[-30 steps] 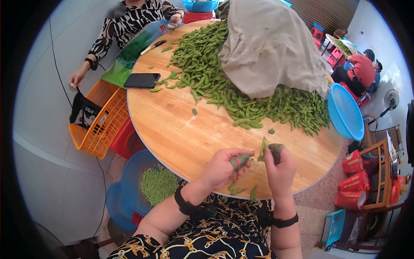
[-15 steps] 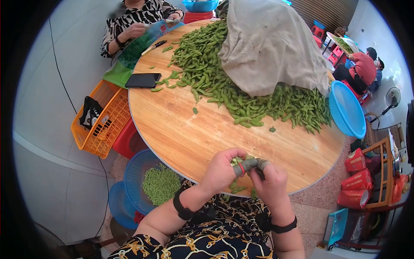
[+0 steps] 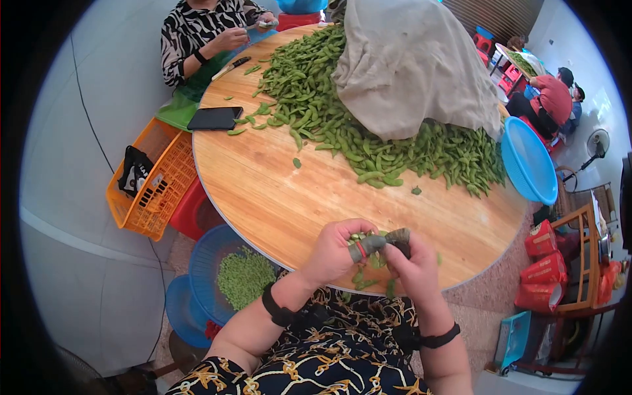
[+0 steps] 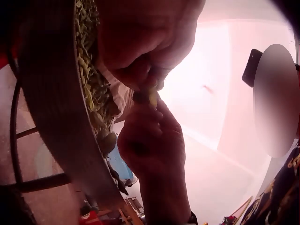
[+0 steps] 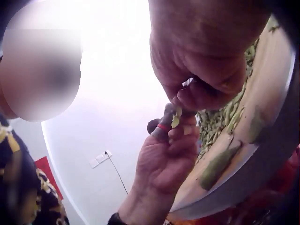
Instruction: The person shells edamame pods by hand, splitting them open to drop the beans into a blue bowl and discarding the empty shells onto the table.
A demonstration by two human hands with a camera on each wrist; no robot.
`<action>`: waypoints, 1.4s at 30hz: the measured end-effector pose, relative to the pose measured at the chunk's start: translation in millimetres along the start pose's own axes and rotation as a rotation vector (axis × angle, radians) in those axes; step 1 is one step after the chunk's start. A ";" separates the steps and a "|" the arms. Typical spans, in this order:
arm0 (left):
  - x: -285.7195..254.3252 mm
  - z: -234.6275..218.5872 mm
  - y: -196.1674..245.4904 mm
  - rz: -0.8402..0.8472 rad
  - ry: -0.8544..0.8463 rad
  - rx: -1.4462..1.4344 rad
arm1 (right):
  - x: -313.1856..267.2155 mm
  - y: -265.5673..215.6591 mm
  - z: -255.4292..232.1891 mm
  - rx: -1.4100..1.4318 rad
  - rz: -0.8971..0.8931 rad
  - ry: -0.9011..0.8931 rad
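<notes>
Green pod point(image 5: 176, 117) sits right at the fingertips, between the two hands, above the near edge of the wooden table point(image 3: 263, 164). Left hand point(image 3: 329, 255): fingers curled in, no clear gap, holding the pod; a grey cover point(image 3: 367, 247) with a red band is on one digit, and pale green bits show behind it. Right hand point(image 3: 415, 268): fingers bent, tips meeting the left's, apparently pinching the same pod; exact contact is partly hidden. Key relation: the pod lies just beside the left's covered digit, its visible length running roughly along that digit in the right wrist view; rest of it covered, so full axis can't be told. Neither hand is clearly nearer, both are at it; right fingertips come in from the pod's right side, so a pull apart would probably work across that small meeting point. Left wrist view too blurred to add more. Loose pods point(image 3: 363, 285) lie just below the hands; pod pile point(image 3: 303, 72) is well beyond, across bare wood.
</notes>
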State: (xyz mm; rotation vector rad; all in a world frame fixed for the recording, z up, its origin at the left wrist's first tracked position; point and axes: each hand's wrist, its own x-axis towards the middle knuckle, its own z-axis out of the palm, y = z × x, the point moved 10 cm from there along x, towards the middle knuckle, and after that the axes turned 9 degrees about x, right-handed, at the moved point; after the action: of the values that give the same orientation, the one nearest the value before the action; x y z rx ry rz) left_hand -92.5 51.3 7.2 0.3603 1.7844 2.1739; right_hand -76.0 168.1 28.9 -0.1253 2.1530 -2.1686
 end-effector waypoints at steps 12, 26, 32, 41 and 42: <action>5.4 2.2 -10.2 -0.111 -0.004 -0.241 | 146.8 -48.6 -171.8 -1.074 -0.236 0.510; 10.0 4.2 -18.9 -0.131 0.001 -0.241 | 91.1 -22.2 -60.0 -0.978 -0.278 0.063; 7.5 -0.5 -17.3 -0.112 0.058 -0.213 | 28.1 -51.7 -36.6 -0.649 -0.160 0.156; -2.0 12.7 -13.2 -0.125 -0.122 -0.096 | -25.1 21.9 -7.0 0.227 0.243 -0.056; -5.1 20.0 -9.8 -0.100 -0.200 -0.139 | -30.2 30.1 -1.1 0.509 0.355 -0.081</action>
State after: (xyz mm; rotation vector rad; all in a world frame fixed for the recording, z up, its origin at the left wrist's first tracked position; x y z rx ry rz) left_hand -79.4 69.2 1.4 0.4288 1.5035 2.0977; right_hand -46.2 172.4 -1.2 0.1845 1.3884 -2.3493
